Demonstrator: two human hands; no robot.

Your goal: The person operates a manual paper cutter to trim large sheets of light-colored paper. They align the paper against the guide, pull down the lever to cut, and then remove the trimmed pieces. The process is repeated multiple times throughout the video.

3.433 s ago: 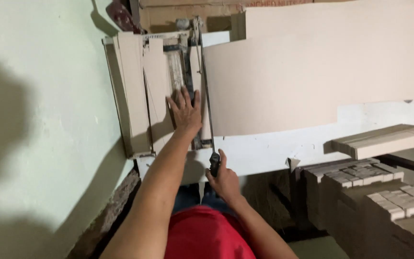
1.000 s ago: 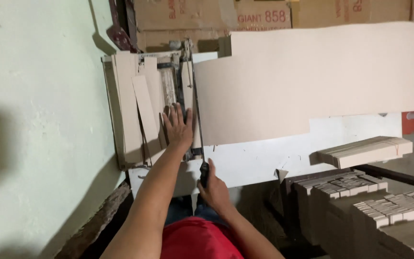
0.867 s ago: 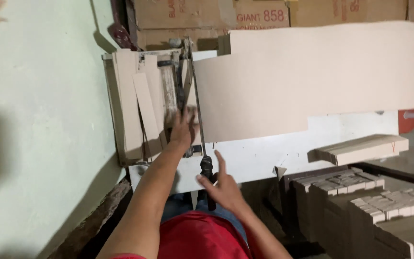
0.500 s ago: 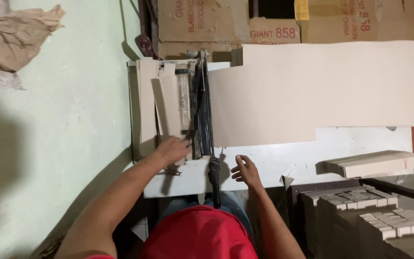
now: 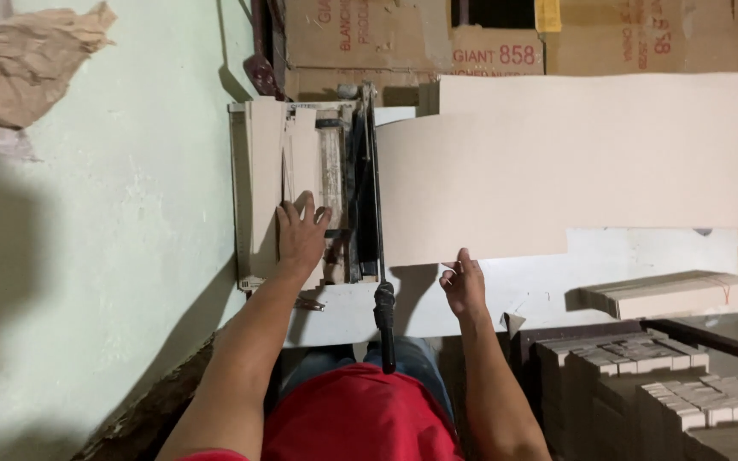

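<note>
Cardboard sheet (image 5: 574,162) edge pinched by my right hand (image 5: 463,286); left hand (image 5: 301,235) lies open, flat on cut strips (image 5: 271,171) beside the paper cutter (image 5: 365,188); brown boxes (image 5: 514,38) behind.

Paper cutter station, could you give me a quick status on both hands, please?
Left hand flat on cut strips. Right hand at cardboard sheet edge. Cutter handle free.

A single head-worn camera looks steeply down from above the person's chest, facing away from the body toward the far cardboard boxes (image 5: 506,38). It sits fairly near, taking in both forearms and the white surface (image 5: 548,282), with a pale green wall (image 5: 113,256) on the left and stacked strips (image 5: 676,384) near right.
</note>
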